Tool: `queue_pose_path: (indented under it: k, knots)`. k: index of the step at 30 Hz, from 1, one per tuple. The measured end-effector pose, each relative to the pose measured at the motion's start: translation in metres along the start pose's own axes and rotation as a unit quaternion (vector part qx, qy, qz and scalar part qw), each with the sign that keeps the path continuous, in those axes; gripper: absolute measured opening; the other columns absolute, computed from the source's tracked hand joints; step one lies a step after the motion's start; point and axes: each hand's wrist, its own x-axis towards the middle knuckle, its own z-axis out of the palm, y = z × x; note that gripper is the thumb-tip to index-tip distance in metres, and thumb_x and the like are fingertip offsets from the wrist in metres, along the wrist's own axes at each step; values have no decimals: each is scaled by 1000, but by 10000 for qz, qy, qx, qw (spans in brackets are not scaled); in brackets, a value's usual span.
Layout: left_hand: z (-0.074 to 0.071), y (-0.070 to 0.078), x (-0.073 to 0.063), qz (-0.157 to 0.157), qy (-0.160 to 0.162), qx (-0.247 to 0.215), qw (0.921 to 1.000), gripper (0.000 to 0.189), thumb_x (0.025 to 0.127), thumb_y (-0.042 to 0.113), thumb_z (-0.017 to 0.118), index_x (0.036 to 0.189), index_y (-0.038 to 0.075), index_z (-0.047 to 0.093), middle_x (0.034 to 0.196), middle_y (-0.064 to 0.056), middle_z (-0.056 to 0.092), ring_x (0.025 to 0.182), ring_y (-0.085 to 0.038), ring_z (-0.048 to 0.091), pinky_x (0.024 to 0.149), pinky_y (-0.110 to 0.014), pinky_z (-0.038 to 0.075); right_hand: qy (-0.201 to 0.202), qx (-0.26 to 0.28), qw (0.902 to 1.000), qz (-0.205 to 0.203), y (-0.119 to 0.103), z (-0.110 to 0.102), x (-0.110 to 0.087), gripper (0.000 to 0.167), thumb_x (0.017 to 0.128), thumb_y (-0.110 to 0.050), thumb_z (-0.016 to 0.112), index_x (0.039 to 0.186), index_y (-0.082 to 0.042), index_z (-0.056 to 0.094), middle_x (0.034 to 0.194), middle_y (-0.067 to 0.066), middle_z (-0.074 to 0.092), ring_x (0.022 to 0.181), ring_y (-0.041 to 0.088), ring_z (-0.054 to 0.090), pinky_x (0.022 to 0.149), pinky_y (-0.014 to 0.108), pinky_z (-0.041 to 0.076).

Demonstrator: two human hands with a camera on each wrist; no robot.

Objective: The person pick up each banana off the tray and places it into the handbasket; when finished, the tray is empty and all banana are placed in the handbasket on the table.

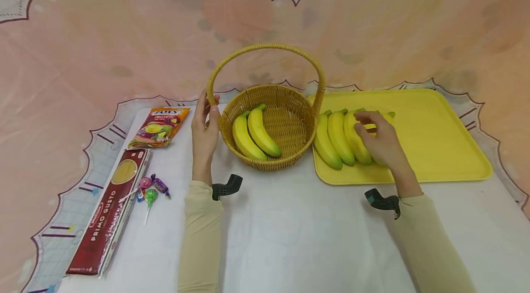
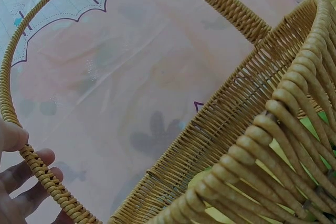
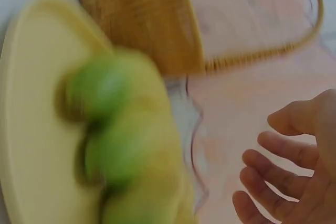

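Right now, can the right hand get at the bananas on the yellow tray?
Probably yes: the right hand is open and empty, close to the bananas on the yellow tray, with nothing visible in between.

The wicker basket [image 1: 269,165] over there is golden brown in a woven pattern, the bananas [image 1: 263,134] yellow with green ends, the tray [image 1: 439,139] plain yellow. The sleeves [image 1: 202,238] are beige, the spaghetti packet [image 1: 101,219] dark red; scalloped purple lines edge the peach backdrop [image 1: 145,54].
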Motion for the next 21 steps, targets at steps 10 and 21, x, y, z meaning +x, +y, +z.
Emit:
queue_pose_path:
  k: [10,21]
  knots:
    - [-2,-24,5,114,178,157,9997,46,100,25,46,145,27,37,131,-10,57,126,-18,49,110,-38,36,-167,-735,9936,837,48,-37,-15,62,99,-30,44,145,6,25,139,35,33,126,52,32,99,65,30]
    - [1,-24,4,58,116,77,9999,47,99,24,47,145,28,36,132,-13,55,127,-19,48,111,-38,35,-713,-920,9812,1542,74,-37,-16,77,98,-42,40,147,9,11,140,39,31,126,53,34,101,62,33]
